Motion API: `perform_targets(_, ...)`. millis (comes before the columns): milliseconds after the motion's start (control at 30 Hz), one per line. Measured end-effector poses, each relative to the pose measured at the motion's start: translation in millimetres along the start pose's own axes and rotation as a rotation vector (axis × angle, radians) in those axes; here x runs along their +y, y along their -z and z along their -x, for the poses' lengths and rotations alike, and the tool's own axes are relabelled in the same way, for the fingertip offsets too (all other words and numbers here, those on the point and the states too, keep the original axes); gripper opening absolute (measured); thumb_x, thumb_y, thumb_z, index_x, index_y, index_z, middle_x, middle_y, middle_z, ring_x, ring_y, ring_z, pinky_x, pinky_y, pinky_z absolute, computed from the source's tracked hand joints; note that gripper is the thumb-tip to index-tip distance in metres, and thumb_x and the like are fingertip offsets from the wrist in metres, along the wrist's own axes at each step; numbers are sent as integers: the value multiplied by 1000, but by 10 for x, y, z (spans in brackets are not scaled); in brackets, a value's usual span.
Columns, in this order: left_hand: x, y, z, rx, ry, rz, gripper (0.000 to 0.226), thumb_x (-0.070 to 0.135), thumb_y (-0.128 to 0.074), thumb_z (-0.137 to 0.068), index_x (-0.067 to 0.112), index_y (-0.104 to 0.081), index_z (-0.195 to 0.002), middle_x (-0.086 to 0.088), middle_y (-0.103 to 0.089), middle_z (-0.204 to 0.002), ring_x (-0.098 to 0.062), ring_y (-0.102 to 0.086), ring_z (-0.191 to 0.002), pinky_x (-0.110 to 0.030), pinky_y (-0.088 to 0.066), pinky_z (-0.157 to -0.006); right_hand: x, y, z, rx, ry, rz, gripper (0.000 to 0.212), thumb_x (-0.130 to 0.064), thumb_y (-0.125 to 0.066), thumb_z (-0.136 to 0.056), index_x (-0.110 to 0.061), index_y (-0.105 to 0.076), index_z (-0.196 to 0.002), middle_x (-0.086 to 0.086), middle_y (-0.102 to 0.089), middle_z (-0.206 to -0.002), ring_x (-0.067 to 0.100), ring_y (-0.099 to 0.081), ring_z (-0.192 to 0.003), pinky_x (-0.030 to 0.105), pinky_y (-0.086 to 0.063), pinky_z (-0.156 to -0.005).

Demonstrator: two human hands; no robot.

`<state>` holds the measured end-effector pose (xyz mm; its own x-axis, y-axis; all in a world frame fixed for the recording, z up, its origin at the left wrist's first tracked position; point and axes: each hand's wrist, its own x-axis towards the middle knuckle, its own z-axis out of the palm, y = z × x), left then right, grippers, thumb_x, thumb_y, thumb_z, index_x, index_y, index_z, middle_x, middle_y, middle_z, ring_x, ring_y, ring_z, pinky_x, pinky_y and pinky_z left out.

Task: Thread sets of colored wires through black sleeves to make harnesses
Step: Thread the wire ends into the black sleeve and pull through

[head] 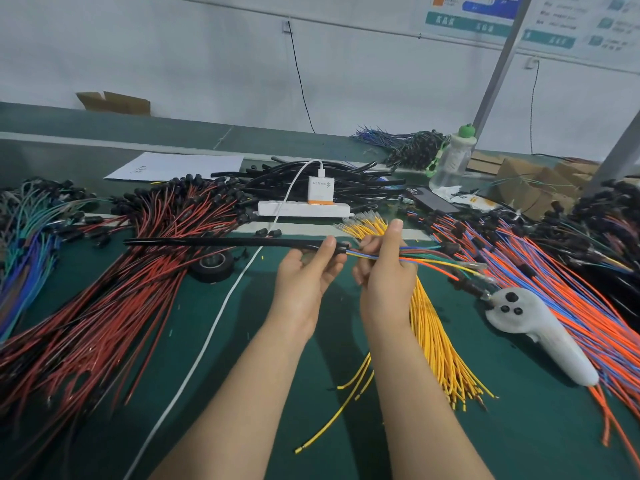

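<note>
The black sleeve [214, 242] hangs level above the bench [311, 393], its long free end pointing off to my left. The set of colored wires [429, 260] enters its mouth between my two hands, blue, yellow, green and orange strands lying side by side. My left hand [308, 271] is curled round the sleeve right at that mouth. My right hand [384, 271] is clamped on the wires just beside the opening, and their tails trail off to the right toward the orange and blue heap [554, 289].

To feed them well, I judge I should grip close to the mouth so the strands cannot buckle and push in short strokes. The sleeve should stay straight in line with them, since a bend there would likely snag the tips. The strands ought to go in together, ends even.

The yellow wire pile [436, 341] lies under my right wrist. The tape roll [212, 266] and the red wires [138, 271] lie to the left, apart from my hands.
</note>
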<state>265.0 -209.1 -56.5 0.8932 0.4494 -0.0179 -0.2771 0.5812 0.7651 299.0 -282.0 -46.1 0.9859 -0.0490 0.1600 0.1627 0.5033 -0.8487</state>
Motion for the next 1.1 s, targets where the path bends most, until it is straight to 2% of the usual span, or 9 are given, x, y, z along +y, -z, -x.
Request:
perform_targets(67, -7, -14, 8, -2, -11, 6, 16, 7, -60, -90, 8, -45, -85, -19, -63, -97, -7, -66, -65, -15, -53, -65, 10, 8, -11, 36, -29, -24, 47, -36, -40, -102, -9, -47, -64, -3, -53, -56, 8, -33, -34, 16, -28, -36)
perform_targets(200, 17, -13, 17, 11, 15, 96, 16, 3, -59, -90, 11, -48, -82, -7, -64, -86, -8, -66, -65, -16, -54, -64, -15, 33, -24, 5, 45, 32, 48, -35, -40, -103, -11, -48, -62, -5, -51, -52, 8, -34, -35, 18, -28, -36)
perform_targets(300, 41, 12, 4, -6, 110, 121, 15, 7, -61, -90, 13, -48, -86, -6, -65, -87, -10, -67, -68, -17, -55, -64, -52, 56, -44, -58, 139, 123, 49, -31, -41, -102, -15, -46, -56, -6, -51, -53, 9, -34, -34, 17, -27, -37)
perform_targets(467, 153, 60, 2, -22, 281, 56, 10, 11, -65, -87, 3, -60, -90, -7, -69, -75, -9, -67, -61, -15, -54, -57, -83, 116, -57, -160, 258, 303, 51, -32, -46, -98, -26, -47, -48, -4, -51, -53, 7, -36, -38, 16, -29, -40)
perform_targets(567, 230, 64, 5, -13, 326, 58, 16, 17, -67, -85, 2, -64, -87, -9, -71, -71, -9, -67, -57, -15, -54, -54, -101, 117, -51, -211, 277, 425, 44, -41, -45, -93, -24, -49, -53, -4, -48, -53, 9, -37, -42, 19, -30, -46)
perform_targets(667, 272, 73, 11, 25, 365, 51, 26, 25, -69, -83, 0, -63, -91, -12, -71, -71, -7, -65, -52, -15, -53, -49, -111, 129, -47, -250, 303, 552, 44, -46, -42, -91, -16, -50, -60, -7, -48, -53, 7, -39, -46, 21, -32, -54)
perform_targets(800, 290, 98, 8, 41, 369, -100, 30, 31, -67, -84, 2, -65, -86, -8, -71, -65, -2, -58, -44, -12, -47, -42, -136, 141, -33, -286, 354, 629, 44, -45, -41, -91, -15, -50, -62, -9, -48, -55, 5, -43, -50, 17, -34, -56)
perform_targets(933, 318, 103, -18, 55, 387, -113, 21, 24, -66, -87, 6, -63, -77, -1, -63, -52, -1, -51, -37, -10, -42, -37, -149, 118, -29, -294, 312, 582, 44, -46, -41, -91, -17, -50, -59, -7, -51, -57, 9, -41, -48, 27, -33, -57)
perform_targets(1100, 310, 90, -23, -48, 358, 39, 20, 26, -64, -87, 7, -57, -89, -1, -63, -59, -2, -52, -44, -11, -45, -42, -153, 61, 8, -231, 271, 315, 43, -40, -45, -92, -18, -49, -54, -6, -56, -60, 8, -37, -41, 17, -29, -41)
